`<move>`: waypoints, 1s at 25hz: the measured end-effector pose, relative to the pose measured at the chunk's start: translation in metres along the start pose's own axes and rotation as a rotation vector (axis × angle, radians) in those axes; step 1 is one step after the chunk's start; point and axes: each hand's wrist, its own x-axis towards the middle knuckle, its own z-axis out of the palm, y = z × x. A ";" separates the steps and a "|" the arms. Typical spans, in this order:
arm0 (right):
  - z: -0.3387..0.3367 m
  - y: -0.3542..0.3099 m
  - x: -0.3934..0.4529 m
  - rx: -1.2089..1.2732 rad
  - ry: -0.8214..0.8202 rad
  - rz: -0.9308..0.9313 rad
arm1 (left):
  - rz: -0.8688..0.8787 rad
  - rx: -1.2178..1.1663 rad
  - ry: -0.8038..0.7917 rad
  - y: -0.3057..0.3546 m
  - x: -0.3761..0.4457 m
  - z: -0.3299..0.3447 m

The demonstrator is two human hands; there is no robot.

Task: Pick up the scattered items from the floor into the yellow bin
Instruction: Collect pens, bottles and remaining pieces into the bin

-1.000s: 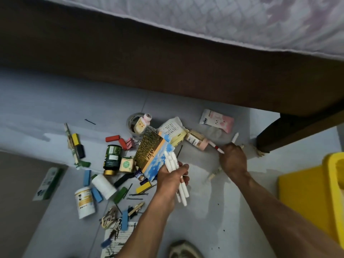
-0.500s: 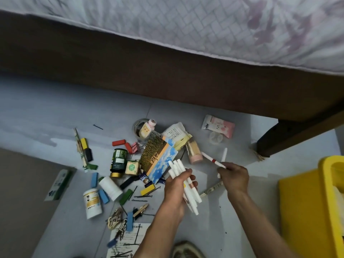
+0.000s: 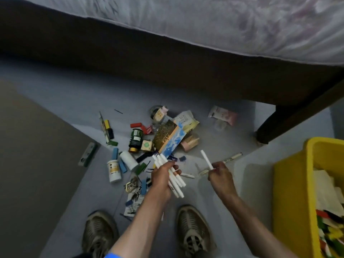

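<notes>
Left hand (image 3: 163,175) fingers wrap a bundle of white pens (image 3: 174,180); right hand (image 3: 219,174) pinches one white pen (image 3: 206,161) above the floor clutter (image 3: 149,144), yellow bin (image 3: 290,183) standing at the right

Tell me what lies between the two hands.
In the head view, between the left hand and right hand: one small white pen on bare floor.

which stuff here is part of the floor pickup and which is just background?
Job:
- yellow bin
- white pens gripped in left hand
- white pen and thin pen held in right hand
- floor clutter: green jar, white bottle, blue-gold box, pink packet

Background:
- bed
- bed leg
- shoes
</notes>
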 end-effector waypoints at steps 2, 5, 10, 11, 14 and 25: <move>0.030 0.004 -0.005 -0.283 -0.157 -0.117 | -0.009 -0.003 0.055 0.002 0.008 -0.018; 0.071 0.004 -0.005 -0.600 -0.191 -0.284 | -0.015 -0.015 0.095 0.004 0.025 -0.033; 0.095 -0.002 0.022 -0.597 -0.078 -0.314 | -0.022 -0.015 0.122 0.012 0.052 -0.050; 0.094 -0.003 0.027 -0.586 -0.054 -0.308 | -0.023 -0.017 0.119 0.012 0.053 -0.051; 0.088 -0.005 0.036 -0.739 -0.033 -0.294 | -0.017 -0.028 0.113 0.013 0.058 -0.049; 0.011 -0.050 -0.029 0.135 -0.132 -0.406 | -0.043 0.074 -0.288 0.050 -0.015 0.035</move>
